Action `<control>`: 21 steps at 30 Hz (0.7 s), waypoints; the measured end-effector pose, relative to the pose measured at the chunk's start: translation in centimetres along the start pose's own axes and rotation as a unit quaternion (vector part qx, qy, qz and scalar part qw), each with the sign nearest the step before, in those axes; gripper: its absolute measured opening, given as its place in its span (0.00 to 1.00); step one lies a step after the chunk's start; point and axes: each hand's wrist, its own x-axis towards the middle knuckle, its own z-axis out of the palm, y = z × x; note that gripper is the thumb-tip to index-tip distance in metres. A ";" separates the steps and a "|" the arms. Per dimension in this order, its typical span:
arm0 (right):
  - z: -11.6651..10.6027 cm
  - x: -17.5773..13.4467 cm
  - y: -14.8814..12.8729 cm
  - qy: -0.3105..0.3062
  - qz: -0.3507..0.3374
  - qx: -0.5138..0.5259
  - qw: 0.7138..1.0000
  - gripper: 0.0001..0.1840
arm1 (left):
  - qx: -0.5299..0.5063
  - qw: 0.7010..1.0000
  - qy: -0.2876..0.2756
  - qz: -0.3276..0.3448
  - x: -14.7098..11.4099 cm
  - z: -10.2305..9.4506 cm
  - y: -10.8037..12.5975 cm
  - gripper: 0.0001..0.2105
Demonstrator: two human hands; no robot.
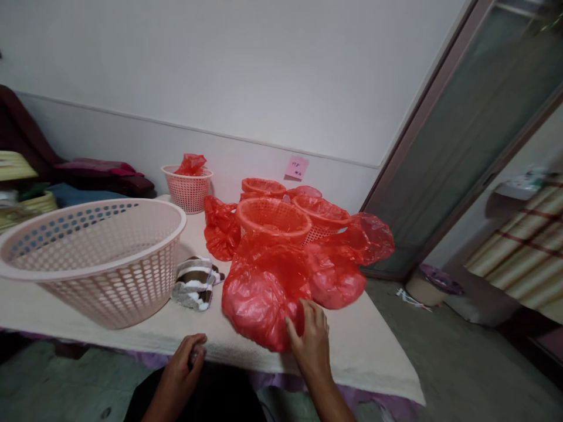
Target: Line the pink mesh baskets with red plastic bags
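Note:
My right hand [312, 337] rests with fingers spread against the right side of a red plastic bag [264, 293], not closed round it. The bag sits at the table's front, its upper part against a basket [275, 220] lined in red plastic. My left hand [189, 357] is loosely curled at the table's front edge, with nothing visible in it. Beyond it lies a rolled grey, brown and white striped cloth [196, 282]. Another red bag [336, 275] stands to the right of the first, below a second red-lined basket [323, 214].
A large pale pink basket [145, 287] stands at the left of the cloth-covered table [373, 363]. Further back are a smaller pink basket [187, 190], a crumpled red bag [220, 228] and another red-lined basket [263, 187]. A pink note [297, 167] is on the wall. A bin [428, 286] stands right.

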 end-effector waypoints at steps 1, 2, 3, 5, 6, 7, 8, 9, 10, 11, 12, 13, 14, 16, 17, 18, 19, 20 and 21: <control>0.2 -1.1 -0.6 0.019 -0.040 0.011 0.999 0.22 | -0.004 1.000 0.001 -0.008 0.1 0.3 0.0 0.12; 0.5 -2.1 -1.2 0.017 -0.075 0.015 0.997 0.21 | -0.008 1.000 0.003 -0.015 0.3 0.7 0.0 0.12; 1.0 -2.9 -1.8 0.002 -0.100 0.010 0.995 0.20 | -0.012 1.000 0.004 -0.021 0.3 1.1 0.1 0.11; 2.2 -3.7 -2.7 -0.045 -0.112 -0.028 0.992 0.21 | -0.020 0.999 0.003 -0.030 0.2 2.1 0.2 0.10; 2.8 -3.7 -2.9 -0.068 -0.108 -0.051 0.991 0.22 | -0.023 0.999 0.002 -0.033 0.1 2.5 0.3 0.10; 3.4 -3.4 -2.9 -0.087 -0.103 -0.072 0.988 0.23 | -0.025 0.999 0.001 -0.034 -0.2 2.8 0.5 0.10; 3.8 -3.0 -2.8 -0.102 -0.100 -0.087 0.986 0.23 | -0.026 0.999 0.000 -0.034 -0.4 3.1 0.6 0.10; 4.2 -2.5 -2.6 -0.115 -0.100 -0.095 0.984 0.23 | -0.027 0.999 -0.001 -0.034 -0.6 3.3 0.8 0.10; 4.3 -2.0 -2.4 -0.123 -0.105 -0.099 0.982 0.23 | -0.026 0.999 -0.001 -0.035 -0.8 3.3 0.9 0.10; 4.4 -1.7 -2.2 -0.122 -0.110 -0.100 0.981 0.23 | -0.026 0.999 0.000 -0.035 -0.9 3.3 1.0 0.11; 4.3 -1.6 -2.2 -0.113 -0.115 -0.098 0.982 0.22 | -0.024 0.999 0.001 -0.034 -0.9 3.2 1.1 0.11; 4.1 -1.8 -2.2 -0.095 -0.120 -0.090 0.984 0.21 | -0.021 0.999 0.003 -0.032 -0.7 3.0 1.1 0.11; 3.9 -2.3 -2.3 -0.072 -0.127 -0.072 0.987 0.20 | -0.014 0.999 0.007 -0.029 -0.3 2.7 1.0 0.11; 3.6 -4.2 -3.0 -0.026 -0.146 -0.015 0.989 0.19 | 0.009 0.999 0.025 -0.021 0.9 1.8 0.8 0.11; 3.5 -5.4 -3.6 -0.016 -0.155 0.022 0.987 0.19 | 0.025 0.999 0.037 -0.016 1.8 1.3 0.6 0.11; 3.5 -6.8 -4.3 -0.014 -0.158 0.052 0.986 0.19 | 0.042 0.998 0.048 -0.009 2.8 0.8 0.4 0.12; 3.6 -8.2 -5.1 -0.026 -0.159 0.075 0.984 0.19 | 0.060 0.997 0.057 -0.001 3.9 0.4 0.3 0.12; 3.7 -9.6 -6.0 -0.047 -0.157 0.091 0.982 0.20 | 0.078 0.995 0.062 0.008 5.0 -0.1 0.2 0.13; 3.7 -10.8 -6.9 -0.069 -0.152 0.101 0.981 0.19 | 0.097 0.993 0.062 0.018 6.1 -0.4 0.1 0.14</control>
